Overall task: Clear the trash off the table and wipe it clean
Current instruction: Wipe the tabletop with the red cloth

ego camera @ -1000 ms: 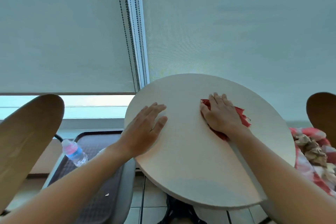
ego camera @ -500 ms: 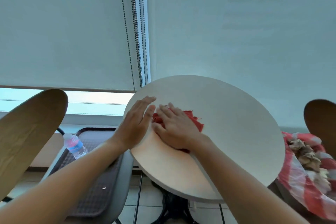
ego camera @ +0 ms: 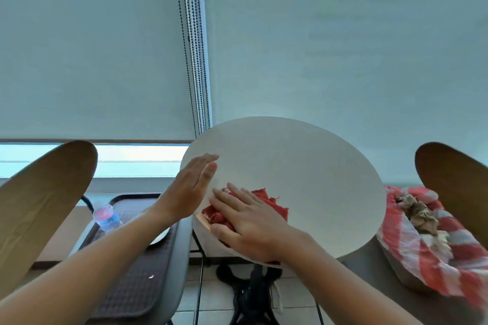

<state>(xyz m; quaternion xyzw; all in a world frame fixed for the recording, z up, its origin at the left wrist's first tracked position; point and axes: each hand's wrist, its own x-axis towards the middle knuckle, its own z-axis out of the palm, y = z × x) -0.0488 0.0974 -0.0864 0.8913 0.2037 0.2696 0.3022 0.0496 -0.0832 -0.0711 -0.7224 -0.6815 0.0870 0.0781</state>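
Over one second, the right hand (ego camera: 248,227) swept the red cloth (ego camera: 266,199) from the middle of the round table (ego camera: 303,166) to its near left edge, where the cloth bunched at the rim; the left hand (ego camera: 190,188) slid outward, its palm now at the table's left edge.

Pale roller blinds (ego camera: 92,60) cover bright windows; wooden chair backs (ego camera: 39,200) flank a tiled floor (ego camera: 208,309)

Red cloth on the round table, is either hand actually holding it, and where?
Neither grips it. The right hand presses flat on the middle of the red cloth with straight fingers; the left hand rests at the table edge.
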